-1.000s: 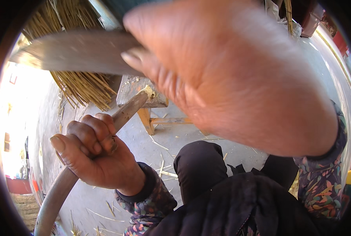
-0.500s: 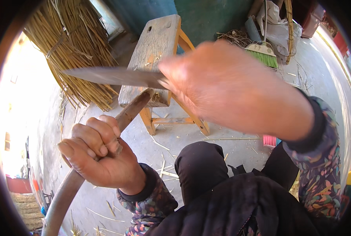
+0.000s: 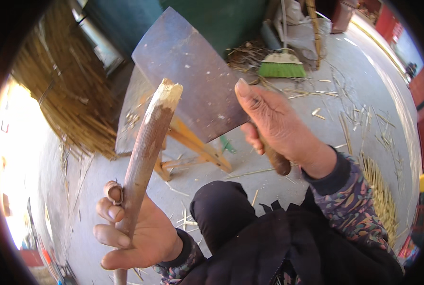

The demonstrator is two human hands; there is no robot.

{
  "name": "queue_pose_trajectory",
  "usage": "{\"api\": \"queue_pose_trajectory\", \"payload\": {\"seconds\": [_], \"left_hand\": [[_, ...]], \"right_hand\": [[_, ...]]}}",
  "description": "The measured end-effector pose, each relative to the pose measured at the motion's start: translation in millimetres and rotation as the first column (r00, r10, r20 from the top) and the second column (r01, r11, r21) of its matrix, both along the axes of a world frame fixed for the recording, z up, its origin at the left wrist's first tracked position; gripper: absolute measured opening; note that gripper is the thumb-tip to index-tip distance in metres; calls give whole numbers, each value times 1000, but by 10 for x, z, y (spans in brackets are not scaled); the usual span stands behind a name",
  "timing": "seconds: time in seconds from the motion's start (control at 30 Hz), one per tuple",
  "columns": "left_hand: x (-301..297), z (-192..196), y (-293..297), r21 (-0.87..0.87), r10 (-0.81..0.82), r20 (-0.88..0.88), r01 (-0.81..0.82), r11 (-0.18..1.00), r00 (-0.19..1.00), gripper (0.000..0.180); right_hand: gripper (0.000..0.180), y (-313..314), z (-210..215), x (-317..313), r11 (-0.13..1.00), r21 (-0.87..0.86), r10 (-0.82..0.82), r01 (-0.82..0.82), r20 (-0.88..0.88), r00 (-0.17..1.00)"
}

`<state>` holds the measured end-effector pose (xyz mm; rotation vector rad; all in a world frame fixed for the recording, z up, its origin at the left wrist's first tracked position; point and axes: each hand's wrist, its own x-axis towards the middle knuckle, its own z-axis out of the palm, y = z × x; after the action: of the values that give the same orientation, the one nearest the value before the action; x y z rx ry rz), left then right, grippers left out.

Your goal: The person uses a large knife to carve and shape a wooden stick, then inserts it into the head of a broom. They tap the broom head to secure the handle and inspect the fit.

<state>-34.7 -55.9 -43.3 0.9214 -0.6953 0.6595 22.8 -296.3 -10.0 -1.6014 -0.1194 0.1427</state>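
Note:
My left hand (image 3: 138, 232) has its fingers curled round a long wooden stick (image 3: 145, 152) that stands tilted up in front of me. The stick's top end is freshly cut, pale and jagged, with brown bark below. My right hand (image 3: 283, 123) grips the short wooden handle of a cleaver (image 3: 188, 71), its wide grey blade turned flat toward me behind the stick's tip. Beyond the blade stands a wooden bench (image 3: 131, 123) with small chips on its worn top; the blade hides much of it.
A tall bundle of dry stalks (image 3: 60, 85) leans at the far left. A green broom (image 3: 282, 66) and twigs (image 3: 245, 54) are at the back. Loose straw (image 3: 359, 118) litters the floor at the right, with a straw bundle (image 3: 378, 199) nearer me.
The stick's end has come off the bench and now points upward. My right hand has drawn back to the right, turning the cleaver from edge-on to flat.

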Motion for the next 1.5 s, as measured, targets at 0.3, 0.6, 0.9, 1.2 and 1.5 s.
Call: {"api": "queue_pose_trajectory", "payload": {"seconds": [0.3, 0.6, 0.9, 1.2, 1.5], "left_hand": [[-284, -438, -973, 147, -233, -243, 273, 951, 942, 56], [-595, -318, -1332, 341, -367, -806, 871, 354, 464, 74], [-255, -149, -1520, 734, 116, -553, 416, 536, 825, 38], [83, -213, -1724, 299, -99, -911, 805, 512, 401, 39], [248, -253, -1636, 31, -355, -903, 859, 511, 244, 24]], "right_hand": [[60, -489, 24, -417, 959, 277, -57, 66, -40, 998], [39, -1105, -359, -688, 953, 213, -225, 215, 23, 974], [35, -1183, -690, -774, 960, 81, -279, 270, 145, 949], [53, -1281, -694, -798, 925, 16, -376, 380, 182, 908], [17, -1503, -979, -993, 640, -79, -569, 764, 619, 541]]}}
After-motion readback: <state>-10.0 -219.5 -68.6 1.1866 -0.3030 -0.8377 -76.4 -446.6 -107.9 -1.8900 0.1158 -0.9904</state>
